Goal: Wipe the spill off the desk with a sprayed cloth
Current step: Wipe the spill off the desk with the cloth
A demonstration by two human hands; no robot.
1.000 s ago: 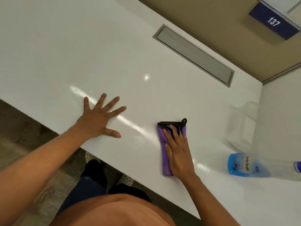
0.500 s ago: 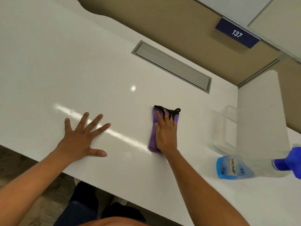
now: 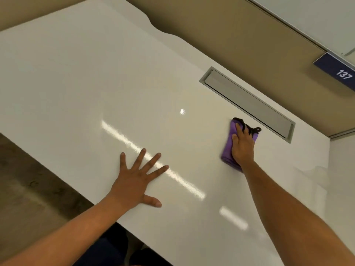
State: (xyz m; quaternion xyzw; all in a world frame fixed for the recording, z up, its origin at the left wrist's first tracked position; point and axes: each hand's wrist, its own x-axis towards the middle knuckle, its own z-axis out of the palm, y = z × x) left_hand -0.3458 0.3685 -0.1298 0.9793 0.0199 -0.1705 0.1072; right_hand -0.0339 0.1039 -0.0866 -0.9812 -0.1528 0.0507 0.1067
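Note:
A folded purple cloth [image 3: 227, 148] with a black edge and loop lies flat on the white desk [image 3: 76, 77], close to the grey cable tray. My right hand [image 3: 242, 145] presses down on the cloth with fingers extended, pointing away from me. My left hand [image 3: 136, 181] rests flat on the desk nearer the front edge, fingers spread, holding nothing. No spill shows on the glossy surface; only light reflections are visible.
A grey recessed cable tray [image 3: 247, 102] runs along the back of the desk. A beige partition [image 3: 221, 25] stands behind it, with a blue sign [image 3: 338, 72] reading 137. The desk's front edge [image 3: 48, 162] drops to a dark floor at left.
My right hand has pushed the cloth away from me, toward the cable tray. The view has swung left, so the spray bottle and clear container have left the frame. The left hand stays planted.

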